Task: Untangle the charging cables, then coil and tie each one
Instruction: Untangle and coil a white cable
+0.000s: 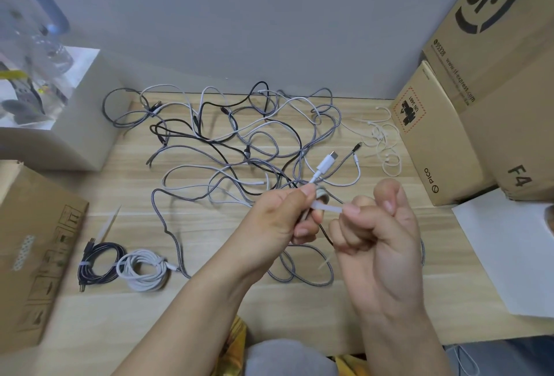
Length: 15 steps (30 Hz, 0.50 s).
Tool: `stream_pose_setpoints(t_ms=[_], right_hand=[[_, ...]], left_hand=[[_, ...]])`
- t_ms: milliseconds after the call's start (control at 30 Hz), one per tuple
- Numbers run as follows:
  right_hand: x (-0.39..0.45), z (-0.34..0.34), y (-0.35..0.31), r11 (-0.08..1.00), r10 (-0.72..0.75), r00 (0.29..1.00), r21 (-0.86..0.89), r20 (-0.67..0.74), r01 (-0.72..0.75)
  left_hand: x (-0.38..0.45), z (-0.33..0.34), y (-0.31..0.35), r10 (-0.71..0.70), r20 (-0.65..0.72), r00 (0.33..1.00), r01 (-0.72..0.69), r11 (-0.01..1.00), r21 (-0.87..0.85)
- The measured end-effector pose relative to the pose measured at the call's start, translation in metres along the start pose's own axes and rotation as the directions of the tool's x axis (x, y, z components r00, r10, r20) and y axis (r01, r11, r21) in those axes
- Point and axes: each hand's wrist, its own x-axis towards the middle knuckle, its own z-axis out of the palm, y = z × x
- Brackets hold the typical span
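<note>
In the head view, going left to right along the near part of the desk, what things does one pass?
Cardboard box with printed symbols → dark coiled cable → white coiled cable → left hand → cable tie → right hand → white paper sheet.

Matt wood-grain table (pixel 209 309); braided fabric grey cables (pixel 168 226); smooth white plastic connector (pixel 325 163); translucent plastic tie (pixel 326 207); matt brown cardboard boxes (pixel 494 82).
</note>
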Motion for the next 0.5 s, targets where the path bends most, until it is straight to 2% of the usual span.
stream_pose_setpoints(t_ms=[167,233,300,333,400,500], right_hand=[[0.004,0.0,-0.003,0.995,0.098,0.988,0.006,0.121,-0.099],[0.006,-0.003,0.0,0.987,0.159,0.956,-0.008,0.247,-0.163],[0.008,-0.007,0.001,0.968,0.21,0.883,0.039,0.419,-0.248],[0.01,-0.007,0.001,0.959,0.215,0.856,0.065,0.47,-0.276],[0.014,-0.008,-0.001,0.957,0.201,0.852,0.089,0.484,-0.276],[0.016,-0.011,-0.001,0.95,0.137,0.851,0.175,0.506,-0.257]], left_hand=[[0.003,-0.007,-0.002,0.013,0.047,0.999,-0.004,0.984,-0.176],[0.002,-0.015,-0.002,0.03,0.105,0.994,0.003,0.953,-0.304],[0.0,-0.023,-0.002,0.043,0.171,0.984,0.027,0.921,-0.389],[0.0,-0.028,-0.003,0.053,0.192,0.98,0.028,0.916,-0.4],[-0.001,-0.033,-0.005,0.084,0.214,0.973,0.004,0.926,-0.379],[-0.001,-0.033,-0.007,0.058,0.148,0.987,-0.013,0.957,-0.29]])
